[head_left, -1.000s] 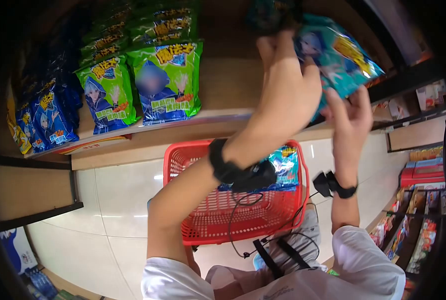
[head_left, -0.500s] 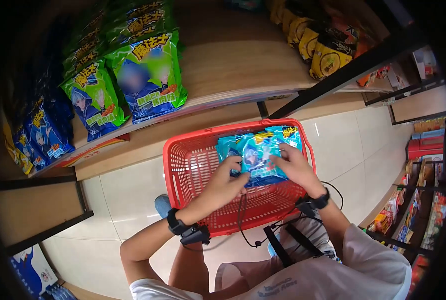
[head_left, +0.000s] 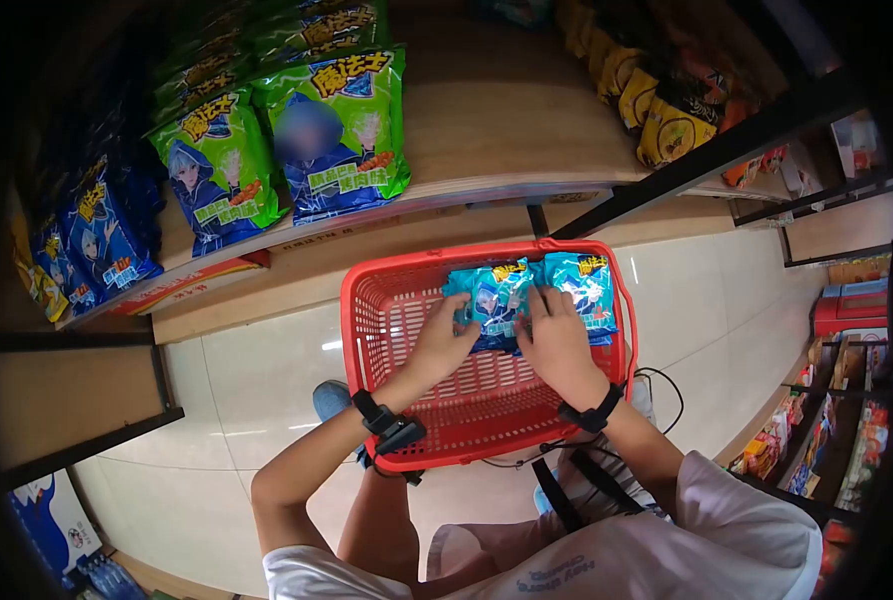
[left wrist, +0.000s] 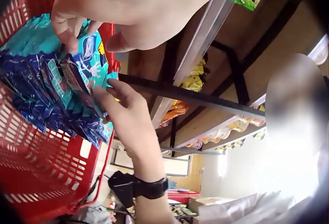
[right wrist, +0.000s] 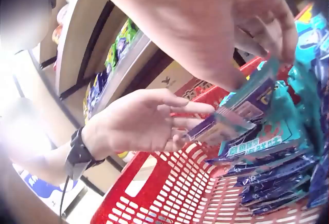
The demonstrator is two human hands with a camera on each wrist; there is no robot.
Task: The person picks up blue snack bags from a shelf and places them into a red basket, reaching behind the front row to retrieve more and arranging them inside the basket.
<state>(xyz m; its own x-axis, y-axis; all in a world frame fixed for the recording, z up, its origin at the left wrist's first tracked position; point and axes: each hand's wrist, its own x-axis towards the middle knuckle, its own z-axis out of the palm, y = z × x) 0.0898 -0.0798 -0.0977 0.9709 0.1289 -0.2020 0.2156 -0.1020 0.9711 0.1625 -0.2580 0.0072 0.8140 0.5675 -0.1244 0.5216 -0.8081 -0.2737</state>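
Observation:
Teal snack packets (head_left: 586,285) (left wrist: 46,36) (right wrist: 267,144) lie stacked in a red basket (head_left: 366,262) (left wrist: 56,185) (right wrist: 128,193). The left hand (head_left: 440,345) (left wrist: 126,5) (right wrist: 139,121) rests relaxed fingers against the left side of one packet in the head view. At that packet's right side, the right hand (head_left: 563,350) (left wrist: 132,123) (right wrist: 205,21) pinches its edge between thumb and fingers. The held packet stands tilted on edge above the stack in the right wrist view. Parts of both hands' fingertips are hidden.
Green packets (head_left: 341,140) and blue packets (head_left: 106,235) stand on the wooden shelf (head_left: 496,150) above the basket. Yellow packets (head_left: 676,130) sit farther right, by a black shelf post (head_left: 711,155). A thin black cable (head_left: 676,390) loops beside the basket.
Since one second ago, both hands have come down from the shelf, with the teal packets, into the basket. Over the last half second, the right hand has shifted left, toward the left hand.

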